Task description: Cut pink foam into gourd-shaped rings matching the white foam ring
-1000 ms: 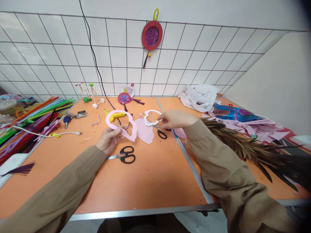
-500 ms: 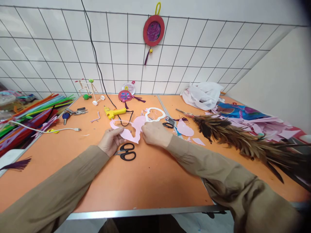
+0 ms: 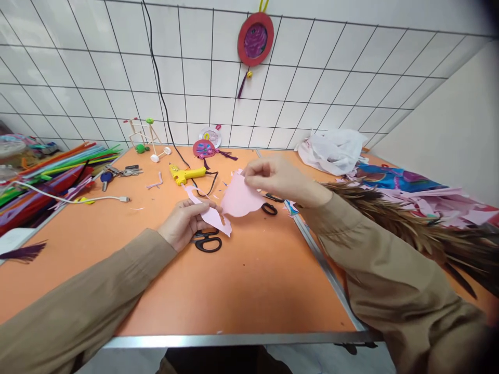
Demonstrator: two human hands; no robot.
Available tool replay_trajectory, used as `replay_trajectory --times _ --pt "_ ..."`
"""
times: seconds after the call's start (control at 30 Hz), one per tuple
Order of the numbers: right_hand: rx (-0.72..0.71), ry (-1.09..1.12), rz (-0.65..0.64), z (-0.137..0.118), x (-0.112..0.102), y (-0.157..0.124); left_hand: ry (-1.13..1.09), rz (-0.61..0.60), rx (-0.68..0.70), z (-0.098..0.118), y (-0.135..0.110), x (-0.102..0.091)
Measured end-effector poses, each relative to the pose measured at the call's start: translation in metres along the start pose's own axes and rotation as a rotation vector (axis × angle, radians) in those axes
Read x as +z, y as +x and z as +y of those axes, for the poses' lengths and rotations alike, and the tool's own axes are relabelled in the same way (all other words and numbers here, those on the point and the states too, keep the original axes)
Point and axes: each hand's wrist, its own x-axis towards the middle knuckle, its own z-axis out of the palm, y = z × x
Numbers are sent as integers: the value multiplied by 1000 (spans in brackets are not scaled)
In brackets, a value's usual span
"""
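My left hand (image 3: 183, 222) pinches a pink foam ring cut-out (image 3: 212, 215) just above the orange table (image 3: 241, 280). My right hand (image 3: 273, 179) is raised a little and pinches the top edge of a solid pink foam piece (image 3: 239, 200), which hangs beside the ring. Black scissors (image 3: 207, 241) lie on the table under my left hand. A second pair of scissors (image 3: 270, 208) lies partly hidden behind the pink piece. A yellow glue gun (image 3: 186, 174) rests further back with its black cord.
Coloured pipe cleaners (image 3: 50, 174), keys (image 3: 117, 172) and a white cable (image 3: 78, 199) lie at the left. Brown feathers (image 3: 409, 223), pink scraps (image 3: 448, 208) and a white plastic bag (image 3: 335, 150) fill the right. A red round ornament (image 3: 255, 39) hangs on the wire grid wall.
My right hand left the white ring outline, came to the solid pink piece and has lifted it off the table. My left hand kept hold of the pink ring, lowering it.
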Motion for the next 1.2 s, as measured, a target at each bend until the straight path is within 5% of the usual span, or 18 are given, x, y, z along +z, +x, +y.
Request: replay_trajectory --times 0.13,0.27,0.47,0.6,0.7,0.93,1.1,1.2 --pt "-310 -157 -241 -16 27 -9 -48 -104 -12 -2 -6 5" --pt "-334 -297 -360 -21 41 -11 -60 -157 2 -5 -9 8" --pt "-261 -400 -279 -2 20 -1 -56 122 3 -5 -8 8" --pt "49 -566 -223 28 15 12 -42 290 84 -2 -6 8" --pt "135 -638 -207 58 18 20 -19 301 165 1 -5 7" --pt "166 -695 -164 95 25 25 14 66 228 8 -6 3" --pt "138 -690 122 79 11 25 53 -152 178 11 -5 -5" --pt "-70 -619 175 55 3 19 112 -227 173 15 -3 -10"
